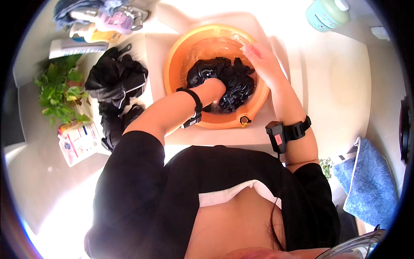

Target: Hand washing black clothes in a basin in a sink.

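An orange plastic basin stands before me with water and a wet black cloth garment in it. My left hand reaches down into the basin and presses into the garment. Its fingers are hidden by the hand itself and the dark cloth. My right hand is at the basin's upper right rim, with bent fingertips over the inner side. Whether those fingers grip the rim is unclear. Each forearm wears a black strap with a small device.
Black clothes lie on the ledge at left, beside a leafy plant and a printed pouch. Pump bottles crowd the tap. A green bottle stands at upper right; a blue towel hangs at lower right.
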The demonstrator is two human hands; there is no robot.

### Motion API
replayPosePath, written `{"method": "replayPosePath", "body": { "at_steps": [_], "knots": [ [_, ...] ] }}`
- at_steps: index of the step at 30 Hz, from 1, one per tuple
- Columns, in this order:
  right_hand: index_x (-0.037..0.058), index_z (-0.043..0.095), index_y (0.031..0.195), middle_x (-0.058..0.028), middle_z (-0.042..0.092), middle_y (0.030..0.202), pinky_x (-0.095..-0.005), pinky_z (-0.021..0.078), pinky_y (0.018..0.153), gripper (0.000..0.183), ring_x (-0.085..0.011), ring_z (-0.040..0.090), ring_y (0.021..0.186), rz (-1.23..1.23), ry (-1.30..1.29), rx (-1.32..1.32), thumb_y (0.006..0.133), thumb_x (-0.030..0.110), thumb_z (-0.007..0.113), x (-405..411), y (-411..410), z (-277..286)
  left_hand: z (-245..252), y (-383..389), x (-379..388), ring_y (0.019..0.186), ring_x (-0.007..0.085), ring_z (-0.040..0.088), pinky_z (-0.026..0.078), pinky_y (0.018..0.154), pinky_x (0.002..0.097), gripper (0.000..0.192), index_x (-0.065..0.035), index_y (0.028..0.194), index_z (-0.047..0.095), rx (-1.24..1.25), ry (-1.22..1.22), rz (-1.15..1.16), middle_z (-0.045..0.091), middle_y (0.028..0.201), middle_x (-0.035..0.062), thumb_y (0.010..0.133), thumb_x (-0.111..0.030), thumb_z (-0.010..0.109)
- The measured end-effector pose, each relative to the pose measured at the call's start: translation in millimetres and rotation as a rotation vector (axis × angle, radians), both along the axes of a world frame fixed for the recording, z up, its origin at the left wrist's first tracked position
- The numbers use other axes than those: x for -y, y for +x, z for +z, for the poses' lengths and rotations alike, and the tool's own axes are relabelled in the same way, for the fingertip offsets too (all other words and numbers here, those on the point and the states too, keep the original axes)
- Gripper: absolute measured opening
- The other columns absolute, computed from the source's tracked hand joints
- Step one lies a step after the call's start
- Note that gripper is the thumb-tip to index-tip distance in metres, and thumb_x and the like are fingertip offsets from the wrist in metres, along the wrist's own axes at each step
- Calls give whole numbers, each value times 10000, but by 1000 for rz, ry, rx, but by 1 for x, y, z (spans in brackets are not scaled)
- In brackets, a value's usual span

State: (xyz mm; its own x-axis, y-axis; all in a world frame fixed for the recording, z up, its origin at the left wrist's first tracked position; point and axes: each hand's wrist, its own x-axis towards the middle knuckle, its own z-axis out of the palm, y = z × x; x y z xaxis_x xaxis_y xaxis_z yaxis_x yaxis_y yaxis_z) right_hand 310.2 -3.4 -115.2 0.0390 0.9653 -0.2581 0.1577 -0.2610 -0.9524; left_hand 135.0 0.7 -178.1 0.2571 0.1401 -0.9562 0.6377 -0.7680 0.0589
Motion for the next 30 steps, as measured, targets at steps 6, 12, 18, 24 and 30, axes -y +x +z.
{"method": "replayPosePath", "body": {
  "at_steps": [6, 12, 18, 24, 30],
  "knots": [
    [30, 602, 999, -75, 622, 881, -282, 435, 765, 403, -153, 571, 843, 64, -18, 0, 847, 400, 547, -8, -1, -17, 11, -13, 15, 948, 300, 592, 487, 782, 392, 380, -104, 955, 678, -41, 76, 101, 637, 1002, 87, 650, -318, 756],
    [32, 593, 1007, -90, 631, 906, -293, 432, 790, 434, -187, 582, 890, 160, -91, 65, 848, 432, 534, -4, 4, -43, 47, -56, 33, 892, 299, 588, 466, 773, 416, 310, -162, 984, 659, 294, 133, 238, 635, 956, 77, 809, -393, 549],
    [63, 597, 1041, -113, 633, 994, -314, 441, 824, 414, -225, 589, 939, 505, -166, 287, 823, 413, 572, 22, -14, -35, 77, -67, 49, 986, 278, 554, 429, 851, 390, 323, -162, 1072, 622, 452, 181, 417, 620, 1002, 83, 843, -360, 511],
    [105, 429, 1270, -220, 493, 1198, -372, 409, 920, 706, -326, 508, 1081, 734, -83, 617, 695, 417, 696, 16, -31, -34, 93, -93, 76, 1026, 298, 530, 420, 885, 373, 341, -95, 1099, 588, 767, 411, 754, 582, 1054, 144, 818, -287, 583],
    [183, 139, 1395, -205, 293, 1358, -455, 347, 974, 1086, -371, 326, 1232, 843, 25, 768, 562, 398, 801, 10, -77, -33, 72, -103, 56, 1091, 331, 491, 394, 928, 381, 498, -40, 1202, 487, 729, 525, 1036, 536, 1148, 194, 790, -287, 615]
  ]
}}
